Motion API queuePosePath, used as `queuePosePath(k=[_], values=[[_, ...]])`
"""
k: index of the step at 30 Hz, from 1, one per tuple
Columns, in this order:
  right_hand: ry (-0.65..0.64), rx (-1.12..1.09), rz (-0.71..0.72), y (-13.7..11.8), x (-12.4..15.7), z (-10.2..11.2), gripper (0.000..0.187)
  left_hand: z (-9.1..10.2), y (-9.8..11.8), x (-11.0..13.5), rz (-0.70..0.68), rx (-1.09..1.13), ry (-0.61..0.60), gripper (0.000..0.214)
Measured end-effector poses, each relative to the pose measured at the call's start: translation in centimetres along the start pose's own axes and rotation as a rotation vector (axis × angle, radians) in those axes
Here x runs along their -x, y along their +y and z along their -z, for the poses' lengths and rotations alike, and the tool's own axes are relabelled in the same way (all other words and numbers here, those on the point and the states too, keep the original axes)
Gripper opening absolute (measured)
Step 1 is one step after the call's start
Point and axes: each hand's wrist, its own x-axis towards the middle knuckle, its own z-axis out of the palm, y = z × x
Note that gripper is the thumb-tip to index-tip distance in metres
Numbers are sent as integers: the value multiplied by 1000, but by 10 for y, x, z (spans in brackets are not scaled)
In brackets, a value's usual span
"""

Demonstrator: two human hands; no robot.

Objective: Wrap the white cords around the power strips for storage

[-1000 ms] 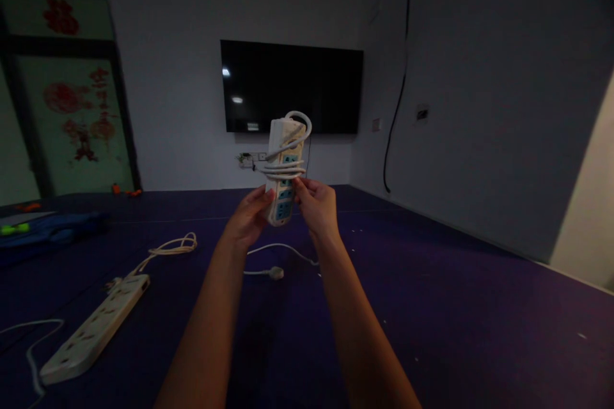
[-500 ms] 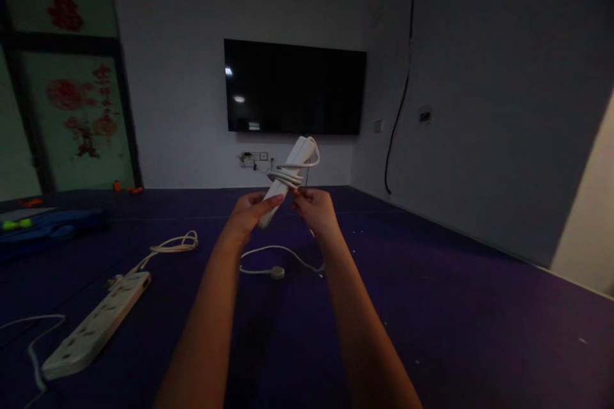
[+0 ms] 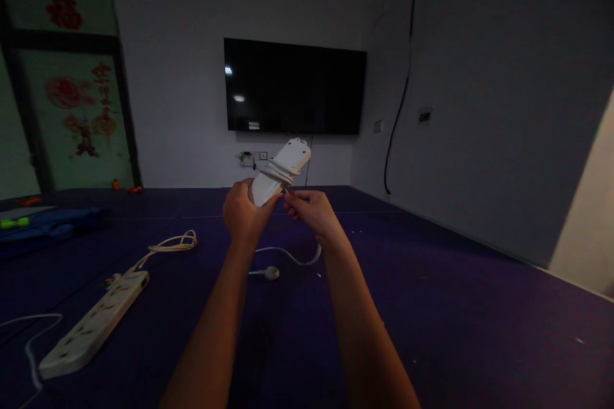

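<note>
A white power strip (image 3: 293,152) is held up in front of me, tilted, with several turns of its white cord (image 3: 277,171) wrapped around the middle. My left hand (image 3: 244,208) is closed around its lower end. My right hand (image 3: 309,208) pinches the cord at the strip's right edge. From there the loose cord hangs down behind my right wrist and curves over the purple surface to its plug (image 3: 271,273), which lies below the hands. Part of the cord is hidden behind my left forearm.
A second white power strip (image 3: 96,323) lies at the left on the purple surface (image 3: 455,307), its cord (image 3: 173,246) bunched beyond it. Blue cloth (image 3: 62,223) lies at the far left. On the back wall hangs a television (image 3: 295,86); a black cable (image 3: 400,108) runs down the right wall.
The power strip has turned over, its broad face now showing toward me. My left hand has rolled with it. The plug end has slid slightly left.
</note>
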Motion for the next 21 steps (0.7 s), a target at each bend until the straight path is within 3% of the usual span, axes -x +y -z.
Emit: queuePosePath(k=[5, 9, 13, 16, 21], values=[[-44, 42, 121, 1, 4, -8, 31, 5, -2, 0, -141, -160, 102, 48], [108, 170, 153, 6, 1, -12, 45, 4, -3, 2, -301, -187, 136, 48], [274, 314, 98, 4, 1, -10, 55, 1, -2, 4, -402, -197, 188, 43], [331, 273, 78, 0, 4, -8, 56, 0, 0, 4, -450, -184, 191, 48], [313, 34, 33, -5, 6, -5, 55, 0, 3, 3, -508, -102, 139, 54]])
